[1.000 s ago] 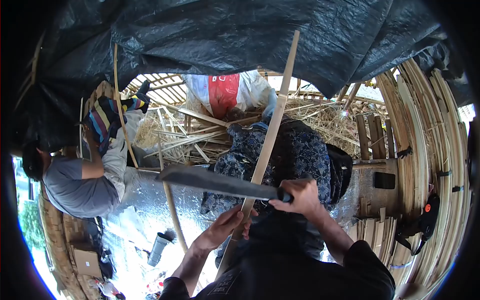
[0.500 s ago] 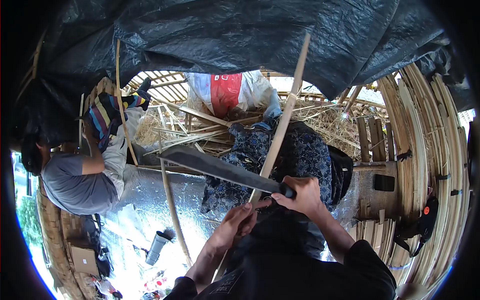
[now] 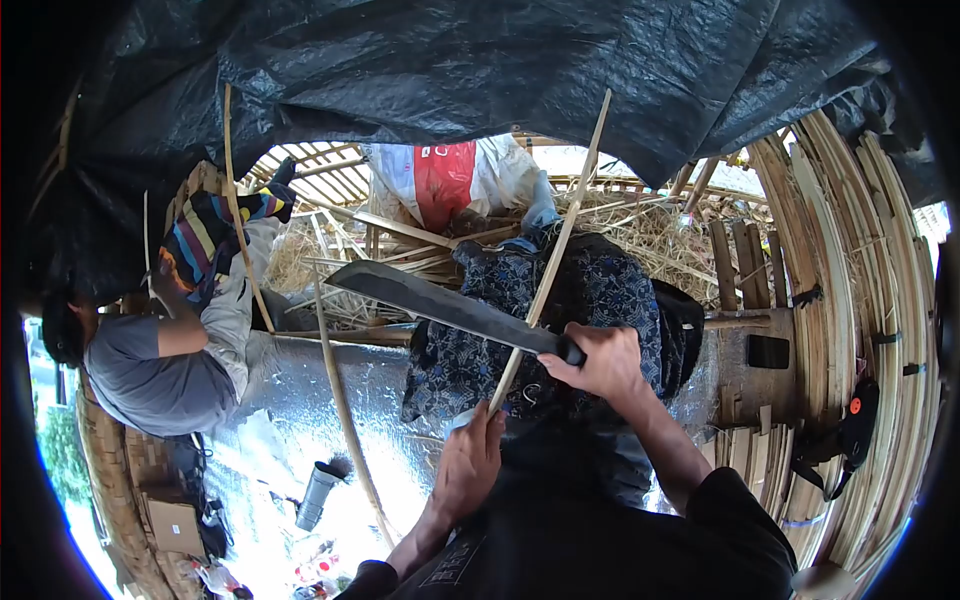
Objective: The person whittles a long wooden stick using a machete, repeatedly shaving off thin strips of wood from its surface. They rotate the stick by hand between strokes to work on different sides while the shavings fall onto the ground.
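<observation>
My right hand [image 3: 604, 362] is wrapped round the dark handle of a machete [image 3: 430, 302], whose broad blade points to the left. The blade lies across a long, pale bamboo strip [image 3: 568, 235], close to the handle end. My left hand [image 3: 472, 462] is closed on the lower part of that strip, near my body. From there the strip slants up and away to the right, its narrow edge showing. Beneath it, a blue patterned cloth [image 3: 490, 340] is spread over my lap.
On the left sits another person [image 3: 165, 365], with a striped cloth [image 3: 195, 240] and a thin strip in hand. Bamboo slats [image 3: 850, 250] stand along the right. Shavings [image 3: 650, 240] lie beyond my lap. A dark cylinder [image 3: 318, 495] and a bamboo pole [image 3: 345, 420] are at my left.
My left hand has moved down towards my body along with the strip, which now looks narrower, as if turned. My right hand and the machete have risen slightly.
</observation>
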Action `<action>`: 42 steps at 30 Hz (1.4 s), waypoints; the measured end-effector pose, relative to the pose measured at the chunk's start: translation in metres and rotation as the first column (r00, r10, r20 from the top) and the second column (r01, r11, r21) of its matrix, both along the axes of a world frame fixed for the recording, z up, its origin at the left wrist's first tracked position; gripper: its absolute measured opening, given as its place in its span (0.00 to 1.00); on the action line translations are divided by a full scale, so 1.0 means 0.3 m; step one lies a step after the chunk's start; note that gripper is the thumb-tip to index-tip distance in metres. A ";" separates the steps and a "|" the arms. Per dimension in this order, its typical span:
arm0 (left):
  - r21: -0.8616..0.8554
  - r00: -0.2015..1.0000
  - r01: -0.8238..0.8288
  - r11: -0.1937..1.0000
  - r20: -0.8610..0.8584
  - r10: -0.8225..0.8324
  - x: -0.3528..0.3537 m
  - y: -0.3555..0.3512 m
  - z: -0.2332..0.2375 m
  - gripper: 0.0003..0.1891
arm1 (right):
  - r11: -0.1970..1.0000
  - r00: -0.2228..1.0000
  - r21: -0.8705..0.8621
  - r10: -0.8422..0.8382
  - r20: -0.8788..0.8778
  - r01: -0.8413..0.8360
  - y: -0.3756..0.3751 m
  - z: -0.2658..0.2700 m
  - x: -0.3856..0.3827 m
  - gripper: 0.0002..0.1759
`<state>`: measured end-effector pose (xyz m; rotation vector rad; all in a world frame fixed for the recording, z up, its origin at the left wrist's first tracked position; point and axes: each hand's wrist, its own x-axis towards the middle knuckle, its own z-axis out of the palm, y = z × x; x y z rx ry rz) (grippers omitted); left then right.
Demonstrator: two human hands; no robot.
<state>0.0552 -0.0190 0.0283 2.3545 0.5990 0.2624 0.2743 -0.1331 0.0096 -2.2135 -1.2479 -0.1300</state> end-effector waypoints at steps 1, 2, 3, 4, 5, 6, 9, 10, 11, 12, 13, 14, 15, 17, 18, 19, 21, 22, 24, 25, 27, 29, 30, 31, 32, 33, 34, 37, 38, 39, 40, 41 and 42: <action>0.222 0.996 0.001 0.975 0.091 -0.022 -0.006 -0.006 -0.007 0.16 | 1.000 1.000 -0.003 0.012 0.000 -0.012 0.008 -0.011 -0.012 0.28; 0.224 0.996 -0.011 0.975 0.094 -0.011 -0.003 -0.007 -0.012 0.16 | 0.999 1.000 0.048 0.004 0.009 -0.005 0.024 -0.020 -0.033 0.28; 0.132 0.999 -0.045 0.990 0.031 0.041 0.008 0.000 -0.008 0.16 | 0.995 1.000 0.102 -0.010 0.014 0.008 0.037 -0.025 -0.052 0.29; 0.039 0.996 -0.082 0.996 -0.043 0.084 0.009 0.003 -0.003 0.16 | 0.992 0.998 0.109 0.057 0.000 -0.057 0.039 -0.022 -0.068 0.30; 0.043 0.995 -0.082 0.996 -0.048 0.084 0.004 0.000 0.000 0.16 | 0.992 0.998 0.113 0.057 -0.004 -0.057 0.039 -0.019 -0.066 0.30; 0.068 0.998 -0.061 0.996 -0.024 0.063 0.001 -0.004 0.002 0.15 | 0.988 0.991 0.103 0.110 0.076 -0.117 0.035 -0.016 -0.049 0.30; 0.011 0.998 -0.045 0.999 -0.045 0.045 -0.061 -0.026 -0.004 0.14 | 0.997 0.994 0.065 -0.035 0.103 0.028 0.016 -0.030 0.041 0.30; -0.069 0.995 -0.061 0.996 -0.087 0.055 -0.074 -0.030 0.001 0.14 | 0.993 0.992 0.049 -0.108 0.073 0.104 0.024 -0.054 0.057 0.29; -0.075 0.995 -0.060 0.995 -0.085 0.054 -0.069 -0.033 0.006 0.14 | 0.984 0.984 0.030 -0.175 0.047 0.173 0.024 -0.068 0.068 0.29; -0.148 0.984 -0.107 0.983 -0.159 0.083 -0.042 -0.030 0.027 0.14 | 0.987 0.987 -0.014 -0.160 0.014 0.160 0.020 -0.062 0.052 0.27; -0.212 0.967 -0.159 0.964 -0.232 0.108 -0.021 -0.027 0.036 0.14 | 0.992 0.990 0.043 -0.122 0.074 0.119 0.017 -0.073 0.020 0.28; -0.211 0.967 -0.162 0.964 -0.231 0.112 -0.015 -0.027 0.024 0.14 | 0.999 0.999 0.054 -0.002 0.054 -0.001 0.012 -0.075 -0.017 0.28; -0.153 0.982 -0.123 0.981 -0.161 0.098 -0.013 -0.027 0.002 0.13 | 0.991 0.993 0.067 0.113 0.029 -0.114 0.010 -0.070 -0.046 0.28; -0.097 0.993 -0.076 0.992 -0.093 0.067 -0.029 -0.036 -0.030 0.12 | 0.978 0.985 0.118 0.165 0.056 -0.171 0.008 -0.051 -0.035 0.29; -0.032 0.995 -0.074 0.997 -0.076 0.071 -0.072 -0.058 -0.045 0.12 | 0.992 0.993 0.103 0.062 0.101 -0.073 0.002 -0.048 0.001 0.29; 0.033 0.995 -0.073 0.997 -0.059 0.075 -0.092 -0.067 -0.036 0.11 | 0.995 0.988 0.092 -0.039 0.147 0.026 -0.003 -0.046 0.041 0.29; -0.112 0.980 -0.103 0.988 -0.182 0.081 -0.100 -0.064 0.027 0.11 | 0.945 0.938 0.017 -0.320 -0.133 0.325 0.009 -0.120 0.160 0.29; -0.253 0.951 -0.153 0.955 -0.301 0.073 -0.099 -0.063 0.055 0.11 | 0.949 0.942 0.004 -0.311 -0.126 0.314 0.003 -0.129 0.164 0.30; -0.286 0.950 -0.173 0.943 -0.302 0.082 -0.081 -0.046 0.037 0.11 | 0.961 0.955 -0.007 -0.277 -0.101 0.278 0.008 -0.132 0.152 0.30; -0.321 0.947 -0.180 0.930 -0.313 0.075 -0.072 -0.030 0.020 0.10 | 0.964 0.960 -0.011 -0.265 -0.091 0.265 0.006 -0.133 0.120 0.31; -0.163 0.981 -0.044 0.986 -0.193 0.012 -0.091 -0.030 -0.054 0.10 | 0.984 0.984 -0.004 -0.176 -0.036 0.176 -0.002 -0.123 0.071 0.30; 0.006 0.994 0.072 0.997 -0.085 -0.071 -0.092 -0.052 -0.070 0.09 | 0.992 0.990 0.041 -0.121 0.067 0.119 -0.001 -0.131 0.009 0.30; -0.066 0.994 0.021 0.998 -0.106 -0.028 -0.071 -0.049 -0.054 0.09 | 0.998 0.998 0.026 -0.063 0.030 0.062 -0.001 -0.123 -0.022 0.31; -0.131 0.992 -0.027 0.991 -0.126 0.011 -0.052 -0.042 -0.046 0.10 | 0.998 1.000 -0.064 0.015 -0.014 -0.016 -0.009 -0.103 -0.044 0.28; -0.125 0.992 -0.017 0.992 -0.125 0.001 -0.052 -0.044 -0.049 0.10 | 0.997 0.998 -0.046 0.059 0.002 -0.059 -0.015 -0.099 -0.051 0.29; -0.055 0.991 -0.056 0.997 -0.128 0.049 -0.058 -0.051 -0.054 0.10 | 0.994 0.994 -0.027 0.104 0.019 -0.103 -0.018 -0.099 -0.051 0.29; 0.015 0.987 -0.097 0.995 -0.129 0.098 -0.065 -0.050 -0.056 0.11 | 1.000 0.999 -0.014 0.019 0.041 -0.019 -0.014 -0.104 -0.021 0.30; 0.221 0.988 -0.085 0.972 -0.109 0.111 -0.068 -0.055 -0.057 0.12 | 0.994 0.995 -0.067 -0.094 -0.035 0.091 0.007 -0.110 0.032 0.32; 0.218 0.987 -0.096 0.971 -0.102 0.120 -0.060 -0.056 -0.055 0.12 | 0.996 0.996 -0.034 -0.088 0.005 0.088 0.016 -0.109 0.009 0.32; 0.149 0.977 -0.122 0.981 -0.159 0.146 -0.046 -0.049 -0.052 0.12 | 0.996 0.995 0.003 -0.088 0.049 0.088 0.024 -0.108 -0.009 0.32; 0.081 0.961 -0.145 0.986 -0.223 0.160 -0.040 -0.043 -0.048 0.12 | 0.999 0.999 -0.043 -0.019 0.046 0.021 0.015 -0.100 -0.041 0.30; 0.082 0.961 -0.141 0.987 -0.228 0.157 -0.044 -0.042 -0.044 0.12 | 0.996 0.997 -0.052 0.072 0.035 -0.070 0.010 -0.101 -0.066 0.31; 0.090 0.961 -0.127 0.988 -0.236 0.145 -0.047 -0.041 -0.043 0.12 | 0.993 0.991 -0.029 0.113 0.072 -0.111 0.006 -0.101 -0.061 0.33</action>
